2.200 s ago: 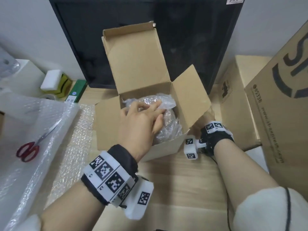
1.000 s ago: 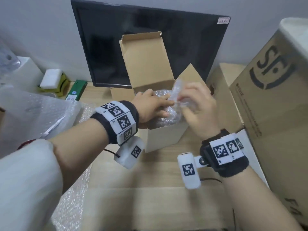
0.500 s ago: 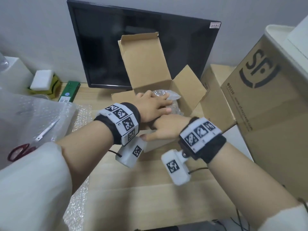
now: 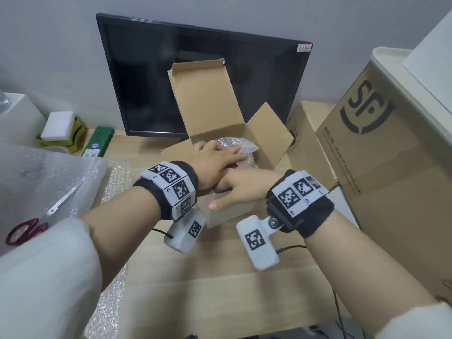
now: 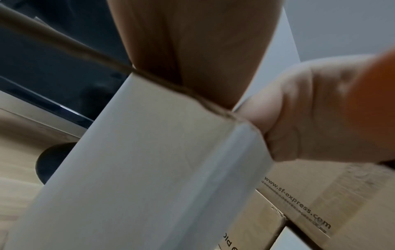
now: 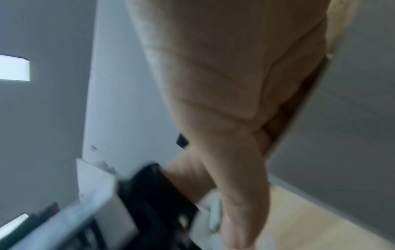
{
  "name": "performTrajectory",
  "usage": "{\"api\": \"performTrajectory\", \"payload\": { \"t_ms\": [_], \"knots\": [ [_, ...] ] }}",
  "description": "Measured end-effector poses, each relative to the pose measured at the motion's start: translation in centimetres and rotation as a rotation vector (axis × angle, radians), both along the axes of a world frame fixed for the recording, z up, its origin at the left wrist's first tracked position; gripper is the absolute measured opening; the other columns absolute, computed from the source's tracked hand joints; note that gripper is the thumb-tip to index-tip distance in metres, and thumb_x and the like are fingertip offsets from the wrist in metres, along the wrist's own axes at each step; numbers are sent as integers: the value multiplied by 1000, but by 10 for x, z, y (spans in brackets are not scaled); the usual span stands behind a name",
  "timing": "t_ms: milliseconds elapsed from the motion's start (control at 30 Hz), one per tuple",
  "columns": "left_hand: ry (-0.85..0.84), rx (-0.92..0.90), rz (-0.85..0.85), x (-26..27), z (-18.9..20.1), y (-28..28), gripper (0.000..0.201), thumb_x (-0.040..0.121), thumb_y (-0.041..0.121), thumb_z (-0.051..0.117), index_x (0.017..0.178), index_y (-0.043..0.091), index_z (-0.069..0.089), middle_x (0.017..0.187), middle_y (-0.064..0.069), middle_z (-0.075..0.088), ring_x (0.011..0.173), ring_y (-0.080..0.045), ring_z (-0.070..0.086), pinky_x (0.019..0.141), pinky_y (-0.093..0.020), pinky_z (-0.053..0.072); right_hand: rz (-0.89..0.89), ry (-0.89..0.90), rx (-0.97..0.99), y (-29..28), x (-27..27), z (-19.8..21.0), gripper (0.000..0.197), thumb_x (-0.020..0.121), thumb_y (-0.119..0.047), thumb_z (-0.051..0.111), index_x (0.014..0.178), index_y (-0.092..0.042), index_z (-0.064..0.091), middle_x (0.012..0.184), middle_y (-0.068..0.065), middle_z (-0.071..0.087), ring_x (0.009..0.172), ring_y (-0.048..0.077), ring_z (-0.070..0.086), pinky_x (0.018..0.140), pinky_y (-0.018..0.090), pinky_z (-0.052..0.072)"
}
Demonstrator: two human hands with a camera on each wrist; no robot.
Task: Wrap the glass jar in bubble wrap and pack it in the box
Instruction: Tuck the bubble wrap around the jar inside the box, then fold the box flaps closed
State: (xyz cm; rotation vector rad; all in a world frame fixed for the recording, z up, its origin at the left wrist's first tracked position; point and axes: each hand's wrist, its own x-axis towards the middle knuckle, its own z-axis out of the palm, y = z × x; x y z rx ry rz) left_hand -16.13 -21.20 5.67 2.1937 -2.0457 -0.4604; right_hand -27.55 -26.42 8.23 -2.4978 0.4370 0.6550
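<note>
1. Head view: small cardboard box (image 4: 227,211) sits on the wooden desk (image 4: 220,289), just in front of the black monitor (image 4: 203,79). Back lid stands upright, right flap splays outward.
2. Wrapped jar (image 4: 244,149) is inside the box: a rounded bundle of clear, crinkled bubble wrap, glossy highlights, one loose end sticking up toward the box's right flap. The glass itself can't be made out through the wrap.
3. Left hand (image 4: 215,160) lies flat on top of the bundle, fingers straight and together, pressing, not clenched.
4. Right hand (image 4: 242,189) is at the box's near edge, partly under the left hand. Thumb extends along the front wall; the other fingers are hidden, so grip can't be told.
5. Left of the box: bubble wrap sheet (image 4: 49,177) with red-handled scissors (image 4: 27,228) on it. Right of the box: large SF carton (image 4: 391,172).
6. Left wrist view: close on the box (image 5: 138,169) corner and rim, pale outer wall; right hand (image 5: 320,118) is against the rim at that corner.
7. Right wrist view: blurred; palm and thumb of the right hand (image 6: 224,101) visible, left wristband below. Finger state unreadable.
</note>
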Motion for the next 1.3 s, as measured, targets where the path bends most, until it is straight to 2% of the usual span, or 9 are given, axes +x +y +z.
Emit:
{"api": "performTrajectory", "payload": {
  "t_ms": [167,267,400,567,767,933,1033,1100,1300],
  "knots": [
    [-11,-13,-4,-3,2,2,51,94,29,39,141,44,26,153,17,19,121,-16,24,101,-36,17,-117,-230,98,-4,-15,-1,38,90,-35,55,94,1,68,99,14,67,91,18,60,85,34,49],
    [63,-27,21,-1,0,3,46,94,42,43,138,47,30,146,20,28,117,-11,21,99,-32,13,-690,-810,396,-22,-42,14,20,91,-14,56,75,-9,67,59,0,63,51,7,57,55,20,50],
    [30,44,-49,8,3,2,49,95,43,39,142,43,25,149,22,19,132,-15,17,97,-27,9,-1235,-1401,267,-51,-62,3,13,91,-11,49,87,-23,50,77,-1,51,52,1,46,51,17,39],
    [49,67,-36,12,7,5,49,95,38,43,141,44,26,151,6,23,132,-14,13,104,-28,8,-941,-1057,412,-48,-48,-22,29,100,-17,32,119,-25,52,121,-5,58,110,4,54,90,12,42],
    [194,-167,85,12,-5,11,38,83,40,62,119,31,54,131,9,52,130,-13,34,100,-29,13,-574,-878,118,-30,-36,-44,35,90,-27,43,107,-13,70,118,0,65,124,12,47,108,28,33],
    [255,-442,832,8,-12,39,76,57,48,82,121,29,44,150,8,31,137,-20,24,105,-44,17,-547,-956,-25,-28,-38,-64,24,86,-7,59,107,-13,70,115,-9,63,125,10,44,111,40,32],
    [758,-537,1044,12,-13,53,86,67,27,82,135,17,31,138,-3,44,123,-24,45,101,-38,37,-584,-957,-2,-25,-37,-64,25,87,-5,59,108,-12,70,113,-15,59,125,6,41,114,39,28],
    [938,-637,964,8,-7,54,76,74,18,76,137,16,33,130,2,51,115,-14,52,97,-30,42,-595,-957,3,-23,-36,-63,24,87,-5,59,107,-12,70,114,-12,61,125,5,40,114,43,26],
    [359,-213,412,-22,-5,35,69,78,67,46,138,34,40,149,9,34,140,-13,21,111,-40,24,-605,-911,8,-8,-32,-56,26,86,-6,60,111,-10,68,126,2,61,124,4,34,116,28,14]
  ]
}}
